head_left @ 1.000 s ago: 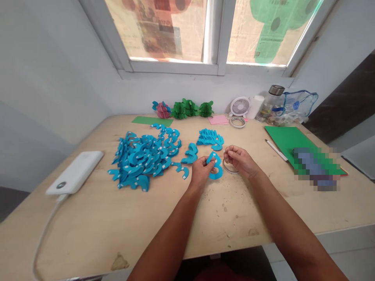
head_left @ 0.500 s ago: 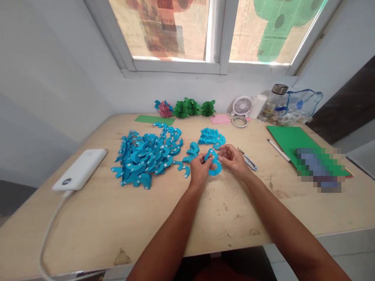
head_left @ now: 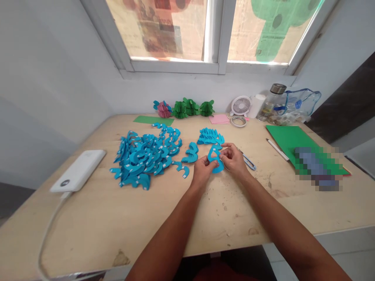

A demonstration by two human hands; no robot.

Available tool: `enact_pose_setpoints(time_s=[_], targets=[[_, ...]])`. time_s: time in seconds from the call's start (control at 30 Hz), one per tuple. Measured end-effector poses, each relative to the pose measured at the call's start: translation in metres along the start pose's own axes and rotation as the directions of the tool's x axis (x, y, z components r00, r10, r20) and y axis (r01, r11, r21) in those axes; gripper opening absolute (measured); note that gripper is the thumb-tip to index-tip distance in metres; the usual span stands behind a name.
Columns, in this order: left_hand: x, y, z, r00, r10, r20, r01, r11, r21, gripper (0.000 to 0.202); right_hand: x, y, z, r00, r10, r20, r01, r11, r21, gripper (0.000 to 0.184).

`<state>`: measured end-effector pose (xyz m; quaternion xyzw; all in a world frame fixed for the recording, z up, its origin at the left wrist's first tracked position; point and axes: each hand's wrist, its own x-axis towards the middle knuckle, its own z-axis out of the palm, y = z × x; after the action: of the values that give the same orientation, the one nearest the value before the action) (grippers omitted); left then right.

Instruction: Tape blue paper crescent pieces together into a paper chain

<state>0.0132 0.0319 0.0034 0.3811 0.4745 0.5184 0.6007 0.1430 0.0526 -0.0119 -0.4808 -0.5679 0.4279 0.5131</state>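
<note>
A curved blue paper cutout [head_left: 217, 168] with a small white square on it is pinched between my two hands. My left hand [head_left: 203, 168] is closed on its left side, thumb on top. My right hand [head_left: 233, 158] grips its right edge with thumb and fingertips. Left of my hands lie a small blue stack [head_left: 191, 153] and a loose curved blue piece [head_left: 183, 169] with white squares. Beyond them sits a row of folded blue pieces [head_left: 211, 136]. A large heap of blue paper cutouts [head_left: 143, 156] spreads further left.
A white power bank [head_left: 79, 171] with a cable lies at the left. Behind stand green paper figures [head_left: 190, 107], a small fan [head_left: 241, 105], a tape roll [head_left: 238, 121] and a bottle [head_left: 268, 103]. A blue cutter [head_left: 249, 161], a white pen [head_left: 277, 149] and green sheets [head_left: 288, 140] lie right.
My right hand has come closer to the left hand and now grips the cutout's right edge. The cutout has turned slightly and shifted a little to the right.
</note>
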Motion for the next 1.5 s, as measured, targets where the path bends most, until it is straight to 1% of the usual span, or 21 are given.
enact_pose_setpoints(time_s=[0.07,0.17,0.23,0.33,0.4,0.47,0.57,0.6,0.67,0.97,1.13,1.3,1.5], targets=[[-0.001,0.002,0.001,1.0,-0.009,0.0,0.009,1.0,0.013,0.006,0.001,0.004,-0.001,1.0,0.009,-0.013,-0.008,1.0,0.016,0.038],[-0.002,0.004,0.001,1.0,-0.026,-0.018,0.026,1.0,0.012,0.007,0.002,0.005,-0.001,1.0,0.027,0.005,-0.027,0.999,0.035,0.039],[-0.001,0.005,0.0,0.999,-0.031,-0.035,0.032,0.999,0.012,0.007,0.002,0.001,-0.001,0.999,0.036,0.006,-0.036,0.998,0.043,0.036],[0.001,0.005,-0.002,0.997,-0.021,-0.074,0.022,1.0,0.007,0.006,0.001,-0.01,-0.003,0.999,0.042,-0.013,-0.041,0.997,0.068,0.027],[0.002,0.004,-0.003,0.994,-0.007,-0.105,0.007,1.0,0.0,0.006,0.0,-0.017,-0.006,0.998,0.063,-0.002,-0.062,0.995,0.083,0.021],[0.003,0.003,-0.004,0.992,0.01,-0.126,-0.011,1.0,-0.005,0.006,-0.002,-0.022,-0.008,0.992,0.099,0.076,-0.106,0.99,0.095,0.018],[0.003,0.0,-0.004,0.991,0.037,-0.128,-0.039,0.999,-0.015,0.008,-0.006,-0.025,-0.009,0.959,0.166,0.232,-0.19,0.978,0.086,0.018],[0.003,0.0,-0.004,0.992,0.042,-0.12,-0.045,0.999,-0.02,0.009,-0.007,-0.025,-0.008,0.945,0.19,0.265,-0.217,0.973,0.076,0.019],[0.004,-0.001,-0.004,0.993,0.052,-0.102,-0.055,0.998,-0.026,0.011,-0.008,-0.025,-0.007,0.928,0.229,0.293,-0.255,0.965,0.056,0.019],[0.006,-0.006,-0.007,0.995,0.06,-0.08,-0.059,0.998,0.008,0.012,-0.005,-0.02,-0.006,0.925,0.269,0.269,-0.284,0.959,0.018,0.014],[0.007,-0.005,-0.007,0.994,0.066,-0.083,-0.066,0.998,0.001,0.012,-0.005,-0.021,-0.006,0.928,0.288,0.238,-0.294,0.956,-0.01,0.014],[0.006,-0.004,-0.006,0.995,0.073,-0.072,-0.073,0.997,0.001,0.012,-0.006,-0.025,-0.004,0.932,0.28,0.228,-0.281,0.959,-0.029,0.015],[0.004,-0.002,-0.005,0.993,0.078,-0.09,-0.078,0.997,0.008,0.011,-0.007,-0.025,-0.002,0.941,0.271,0.203,-0.265,0.963,-0.055,0.014]])
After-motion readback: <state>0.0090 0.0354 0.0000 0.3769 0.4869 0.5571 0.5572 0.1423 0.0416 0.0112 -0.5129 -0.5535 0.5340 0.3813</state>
